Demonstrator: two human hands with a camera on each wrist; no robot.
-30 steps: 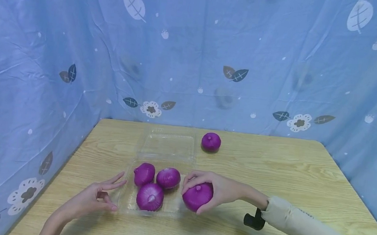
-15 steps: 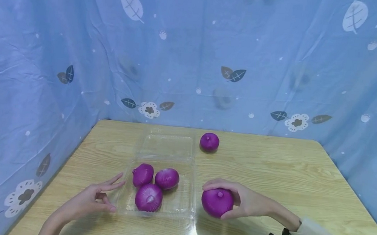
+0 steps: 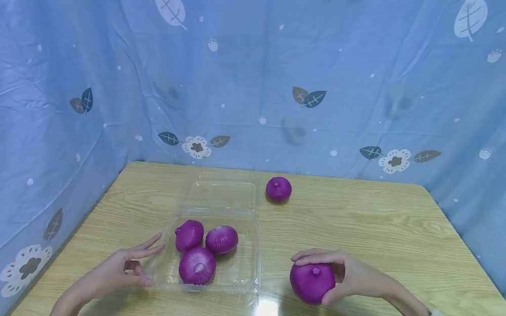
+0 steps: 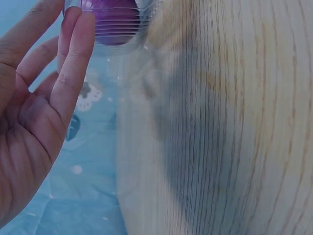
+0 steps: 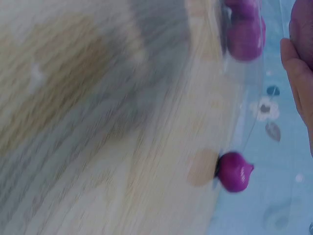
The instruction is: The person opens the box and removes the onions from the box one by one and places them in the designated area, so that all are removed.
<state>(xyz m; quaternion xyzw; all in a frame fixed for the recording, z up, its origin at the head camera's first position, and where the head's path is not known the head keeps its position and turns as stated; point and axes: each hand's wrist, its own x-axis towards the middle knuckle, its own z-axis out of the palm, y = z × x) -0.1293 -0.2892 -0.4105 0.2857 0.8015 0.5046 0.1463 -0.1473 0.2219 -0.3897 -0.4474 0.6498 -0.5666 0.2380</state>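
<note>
Right hand [image 3: 351,277] grips one onion [image 3: 309,286], right of the clear box [image 3: 244,271]. Left hand [image 3: 109,272], fingers loosely spread, at box's left edge. Three onions [image 3: 197,265] inside box; fifth onion [image 3: 279,189] on desk [image 3: 365,225], just right of box's raised-edge lid [image 3: 220,195].

Head cam fwd/dn; wrist cams close.

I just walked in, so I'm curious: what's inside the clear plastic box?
Three purple onions sit together in the clear plastic box. What lies directly beneath them is hidden.
</note>
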